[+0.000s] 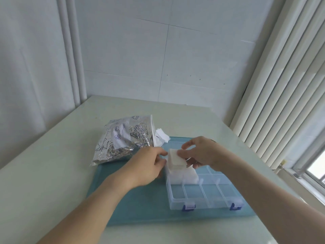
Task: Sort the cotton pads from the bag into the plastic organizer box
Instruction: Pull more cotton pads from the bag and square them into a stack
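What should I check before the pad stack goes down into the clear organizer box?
1. Right hand grips the white square cotton pad stack: ok.
2. Left hand steadies the stack's side: cannot tell.
3. Clear plastic organizer box open, near compartments free: ok.
4. Far-left compartment already holds pads; room left: cannot tell.
5. Silver printed bag clear of the box: ok.
6. Box sits on teal mat: ok.

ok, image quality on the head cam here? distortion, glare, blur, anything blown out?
Head view: wide-angle bend, blinds and wall pipes lean and curve; soft daylight from the window, which is blown out; hardly any shadows on the table; glints on the foil bag; white pads held by the right hand show little texture, left hand edges slightly soft; overall cool cast.
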The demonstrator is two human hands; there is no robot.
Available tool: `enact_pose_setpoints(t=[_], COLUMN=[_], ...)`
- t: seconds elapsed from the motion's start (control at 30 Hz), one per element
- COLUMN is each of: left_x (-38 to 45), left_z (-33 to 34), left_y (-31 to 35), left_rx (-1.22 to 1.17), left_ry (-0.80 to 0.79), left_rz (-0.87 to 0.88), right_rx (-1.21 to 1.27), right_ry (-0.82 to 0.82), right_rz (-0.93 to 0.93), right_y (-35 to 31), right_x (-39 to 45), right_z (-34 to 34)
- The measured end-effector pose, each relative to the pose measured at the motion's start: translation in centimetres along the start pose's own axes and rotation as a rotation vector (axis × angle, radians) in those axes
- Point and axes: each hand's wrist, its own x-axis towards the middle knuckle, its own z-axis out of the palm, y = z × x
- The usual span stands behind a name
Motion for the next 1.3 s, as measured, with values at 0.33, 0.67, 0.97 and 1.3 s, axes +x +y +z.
enact_pose_setpoints(t=[0.33,0.67,0.97,1.3], left_x=[-0.3,-0.5,-0.4,-0.5], left_z=[0.6,0.9,1.3,1.0], left_y=[-0.7,-0.1,1.2,2.1], left_rx=[-0.145,-0.011,0.047,0.037], left_ry=[0.023,0.068,0.043,-0.05], left_rz=[0.036,0.062,-0.033,-0.168], right_rx=[-0.295,-0.429,-0.449,-0.693], right_ry=[0.063,0.105,-0.069,-0.244], right_rz=[0.008,-0.112,-0.025,-0.058], right_y=[-0.7,-0.3,-1.8,-3.3], right_x=[-0.6,-0.8,-1.0,0.9], right_z=[1.6,2.0,1.2,1.2])
